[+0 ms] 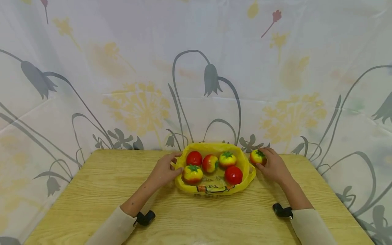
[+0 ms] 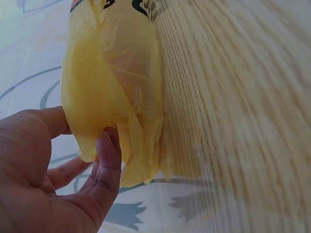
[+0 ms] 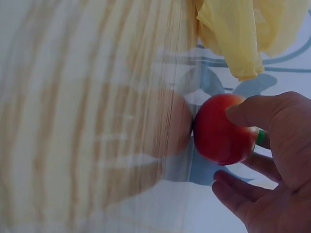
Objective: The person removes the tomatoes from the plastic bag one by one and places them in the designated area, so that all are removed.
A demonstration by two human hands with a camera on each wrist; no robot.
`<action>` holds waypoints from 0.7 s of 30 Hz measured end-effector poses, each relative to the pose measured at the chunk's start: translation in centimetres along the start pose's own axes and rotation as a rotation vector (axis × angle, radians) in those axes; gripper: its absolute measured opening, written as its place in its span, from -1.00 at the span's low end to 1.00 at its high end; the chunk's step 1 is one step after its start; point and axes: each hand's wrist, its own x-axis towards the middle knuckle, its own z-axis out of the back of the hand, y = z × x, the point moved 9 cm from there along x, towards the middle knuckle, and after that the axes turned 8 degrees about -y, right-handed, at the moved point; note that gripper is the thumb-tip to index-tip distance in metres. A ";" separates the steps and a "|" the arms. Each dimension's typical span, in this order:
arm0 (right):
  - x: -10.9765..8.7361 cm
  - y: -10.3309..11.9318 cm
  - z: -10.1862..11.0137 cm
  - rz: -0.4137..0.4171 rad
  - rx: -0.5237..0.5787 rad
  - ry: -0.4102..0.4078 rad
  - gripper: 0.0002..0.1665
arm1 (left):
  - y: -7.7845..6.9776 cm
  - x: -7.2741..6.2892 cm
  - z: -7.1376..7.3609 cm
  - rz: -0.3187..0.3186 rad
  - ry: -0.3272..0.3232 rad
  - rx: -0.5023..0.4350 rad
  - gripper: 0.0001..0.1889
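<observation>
Head view: yellow bag (image 1: pixel 218 147) wide open on wood tbl (image 1: pixel 208 217), w/ 5 red & yellow fruits (image 1: pixel 210 163) inside.
L hand (image 1: pixel 165 171): pinching L side of bag, thumb vs fingers.
R hand (image 1: pixel 274 167): gripping 1 more fruit (image 1: pixel 256 157), thumb & fingers round it.
Gripped fruit: red/yellow, green top, outside bag, just R of it, nr tbl's back edge.
Backdrop (image 1: pixel 196 112): pale, gray & yellow flowers.

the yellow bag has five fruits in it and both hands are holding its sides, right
Not quite: only the left hand holds the yellow bag. The right hand grips a sixth fruit outside it, off the bag's right side, as the head and right wrist views show. The bag does have five fruits in it.
</observation>
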 end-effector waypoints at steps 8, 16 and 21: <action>0.2 -0.1 0.1 0.008 -0.010 0.006 -0.29 | -0.2 0.2 0.0 -0.024 -0.005 -0.012 -0.39; 0.4 0.1 1.0 -0.013 -0.007 0.007 -0.28 | -0.2 0.3 -0.2 -0.018 -0.009 -0.010 -0.38; 0.2 1.2 1.3 -0.002 0.010 -0.011 -0.30 | 0.0 -0.1 0.0 -0.014 -0.005 -0.001 -0.38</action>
